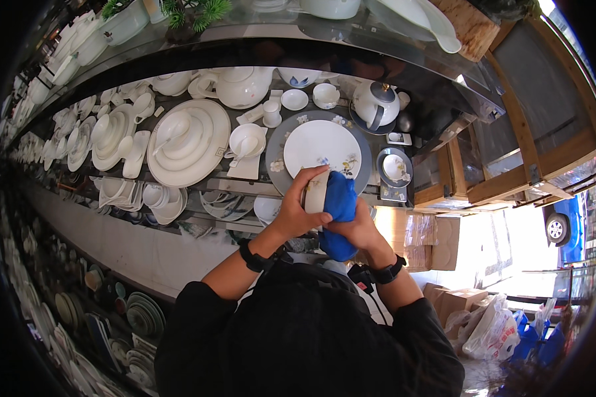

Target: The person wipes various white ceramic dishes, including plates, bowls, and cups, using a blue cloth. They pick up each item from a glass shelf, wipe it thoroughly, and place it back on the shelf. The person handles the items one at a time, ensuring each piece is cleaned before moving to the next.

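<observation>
A floral ceramic bowl (316, 192) is gripped on its left side by my left hand (298, 206), thumb and fingers around its wall. My right hand (355, 226) holds a blue cloth (341, 198) against the bowl's other side; part of the cloth hangs below the hand. Just beyond the bowl, on the shelf, lies a white plate (313, 146) with flowers, on a larger grey-rimmed plate (278, 134). The bowl's inside is hidden by the cloth.
White tableware fills the shelf: an oval plate stack (213, 119), a cup (247, 139), a dark-lidded teapot (376, 106) and a small grey-rimmed dish (407, 164). A dark glass shelf edge (278, 52) runs above. Cardboard boxes (445, 243) stand at right, near wooden frames (506, 183).
</observation>
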Motion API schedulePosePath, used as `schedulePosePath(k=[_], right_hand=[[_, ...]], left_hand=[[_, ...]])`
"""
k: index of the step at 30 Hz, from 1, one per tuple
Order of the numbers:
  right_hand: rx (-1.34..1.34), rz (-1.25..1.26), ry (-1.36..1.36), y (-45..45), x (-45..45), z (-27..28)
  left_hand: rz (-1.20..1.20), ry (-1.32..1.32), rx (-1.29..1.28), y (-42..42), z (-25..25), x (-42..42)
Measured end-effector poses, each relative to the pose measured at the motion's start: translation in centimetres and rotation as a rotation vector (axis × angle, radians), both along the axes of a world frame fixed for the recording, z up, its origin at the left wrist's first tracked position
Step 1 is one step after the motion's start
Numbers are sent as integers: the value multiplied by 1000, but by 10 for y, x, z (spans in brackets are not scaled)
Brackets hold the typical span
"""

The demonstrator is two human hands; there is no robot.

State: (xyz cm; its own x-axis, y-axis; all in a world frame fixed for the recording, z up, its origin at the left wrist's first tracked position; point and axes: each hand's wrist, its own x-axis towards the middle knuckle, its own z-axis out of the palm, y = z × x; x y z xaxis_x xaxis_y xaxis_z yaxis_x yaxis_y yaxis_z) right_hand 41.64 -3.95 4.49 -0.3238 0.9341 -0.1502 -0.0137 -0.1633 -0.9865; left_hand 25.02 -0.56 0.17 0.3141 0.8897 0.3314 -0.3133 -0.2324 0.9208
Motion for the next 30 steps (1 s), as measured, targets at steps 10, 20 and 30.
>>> schedulePosePath(k=[10, 20, 30], right_hand=[[1607, 347, -944, -3, -3, 40], [855, 98, -529, -14, -33, -11], [-85, -359, 320, -37, -1, 3]], left_hand=[[-521, -249, -693, -19, 15, -28], [-125, -90, -337, -26, 22, -42], [-151, 38, -187, -37, -6, -67]])
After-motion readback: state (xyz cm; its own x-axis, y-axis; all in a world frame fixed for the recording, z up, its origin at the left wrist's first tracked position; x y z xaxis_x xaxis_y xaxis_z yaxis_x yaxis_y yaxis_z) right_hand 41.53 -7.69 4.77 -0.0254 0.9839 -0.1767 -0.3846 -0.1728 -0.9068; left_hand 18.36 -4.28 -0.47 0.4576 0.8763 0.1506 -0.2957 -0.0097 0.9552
